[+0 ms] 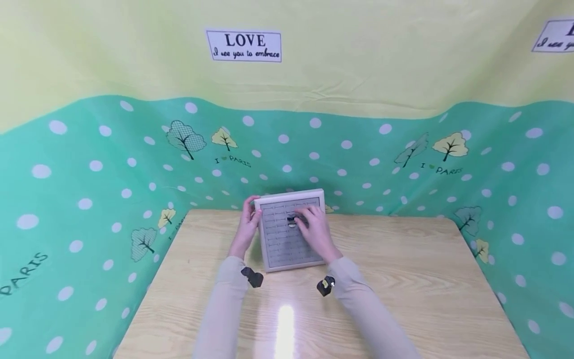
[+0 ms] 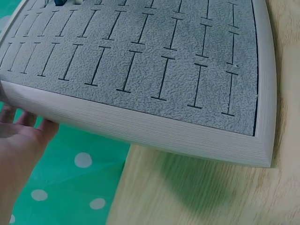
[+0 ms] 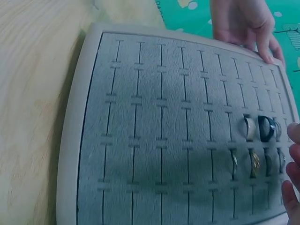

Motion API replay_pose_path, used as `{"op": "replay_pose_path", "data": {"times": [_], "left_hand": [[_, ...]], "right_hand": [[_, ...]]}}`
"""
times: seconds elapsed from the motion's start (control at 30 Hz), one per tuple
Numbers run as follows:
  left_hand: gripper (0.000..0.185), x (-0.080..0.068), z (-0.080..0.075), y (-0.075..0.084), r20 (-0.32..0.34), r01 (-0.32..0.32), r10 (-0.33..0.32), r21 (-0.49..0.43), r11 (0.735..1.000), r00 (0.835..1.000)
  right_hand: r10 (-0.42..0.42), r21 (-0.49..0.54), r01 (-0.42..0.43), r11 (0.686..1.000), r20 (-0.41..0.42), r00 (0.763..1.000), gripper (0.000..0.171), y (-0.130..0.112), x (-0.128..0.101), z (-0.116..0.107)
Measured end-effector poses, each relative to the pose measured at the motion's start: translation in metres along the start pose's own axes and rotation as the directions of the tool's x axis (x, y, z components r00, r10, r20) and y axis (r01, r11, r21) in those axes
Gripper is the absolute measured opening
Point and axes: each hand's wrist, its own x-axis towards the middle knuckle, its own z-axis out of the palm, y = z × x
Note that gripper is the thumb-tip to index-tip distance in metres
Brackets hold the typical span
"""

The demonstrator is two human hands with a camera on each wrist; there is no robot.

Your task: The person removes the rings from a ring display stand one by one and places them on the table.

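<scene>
The rings stand in slits of a grey padded tray (image 1: 291, 249), gathered in two neighbouring rows, with a dark ring (image 3: 262, 129) beside a wide silver ring (image 3: 250, 129) in one row and a gold ring (image 3: 254, 164) in the other. Seen from the head, they sit around the tray's middle, toward its far edge, and each slit runs side to side, so a ring's band lines up across the person's front. The right hand (image 1: 319, 232) is much the nearer: its bent thumb and forefinger are just beside the rings, coming in from their right, though I cannot tell whether they pinch one. The rings lie to the right of the left hand (image 1: 245, 227), which grips the tray's far left corner, thumb on the frame and fingers beneath. That corner is up off the table (image 1: 426, 279), so the tray slopes toward the person, and the right hand's reach probably depends on that tilt holding steady. Spotted green cloth (image 1: 367, 169) hangs beyond.
</scene>
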Motion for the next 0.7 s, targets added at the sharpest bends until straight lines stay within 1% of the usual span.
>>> {"op": "replay_pose_path", "data": {"times": [0.13,0.37,0.6,0.7], "left_hand": [[0.041,0.000,0.000,0.000,0.003,-0.002,0.002,0.005,1.000,1.000],[0.041,-0.002,0.001,-0.002,0.002,-0.008,0.008,-0.013,1.000,1.000],[0.042,-0.001,0.000,-0.004,-0.001,-0.013,0.013,-0.014,1.000,1.000],[0.042,-0.001,0.000,-0.004,0.003,-0.026,0.026,-0.011,1.000,1.000]], "right_hand": [[0.049,0.002,-0.049,0.999,-0.002,0.999,0.022,-0.001,0.005,0.009],[0.094,-0.002,-0.094,0.996,-0.006,0.996,0.017,0.003,0.007,0.018],[0.089,-0.012,-0.090,0.996,-0.021,0.996,0.010,0.003,0.009,0.020],[0.075,-0.048,-0.076,0.996,-0.016,0.997,0.009,0.004,0.009,0.021]]}}
